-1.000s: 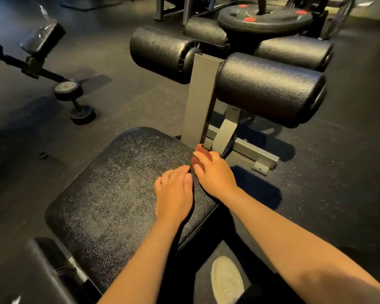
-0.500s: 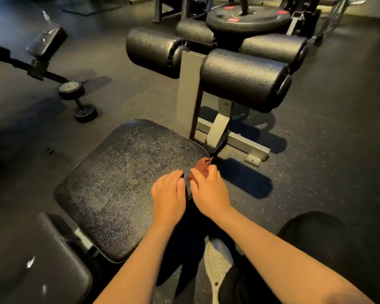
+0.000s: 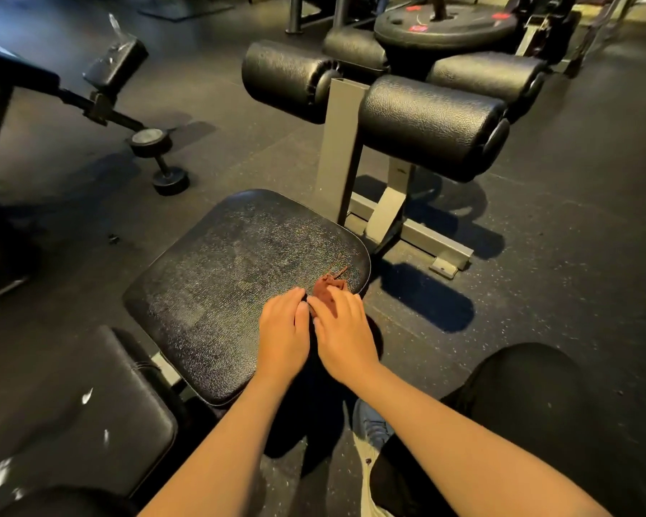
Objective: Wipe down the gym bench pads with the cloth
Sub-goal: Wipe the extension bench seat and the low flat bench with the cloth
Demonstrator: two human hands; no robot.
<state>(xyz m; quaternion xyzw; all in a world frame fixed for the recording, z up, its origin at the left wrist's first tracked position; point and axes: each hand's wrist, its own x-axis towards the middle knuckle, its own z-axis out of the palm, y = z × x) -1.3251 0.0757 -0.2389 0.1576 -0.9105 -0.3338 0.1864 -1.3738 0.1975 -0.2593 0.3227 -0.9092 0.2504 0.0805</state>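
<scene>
Both hands have drawn back toward me along the right side of the seat pad (image 3: 221,285), away from the far corner by the grey upright (image 3: 338,151) where they were a second ago. The cloth (image 3: 329,289) has come with them.

My left grip (image 3: 282,330) lies flat on the pad with its fingers straight, holding nothing. My right grip (image 3: 342,330) is just beside it, touching it at the thumb side, and presses down on the rust-brown cloth. Its fingers look laid over the cloth rather than clenched round it, though most of the cloth is hidden beneath them. Only a crumpled tuft shows past my fingertips, close to the pad's right edge.

That edge is the worry. Since I am pressing and not holding, one more stroke to the right could push the cloth over the rim and down to the floor (image 3: 537,278). Bunched this small, it also covers a narrow strip, so patches of the seat could be missed. The roller pads (image 3: 426,125) and the flecked back pad (image 3: 71,404) probably still need wiping.
</scene>
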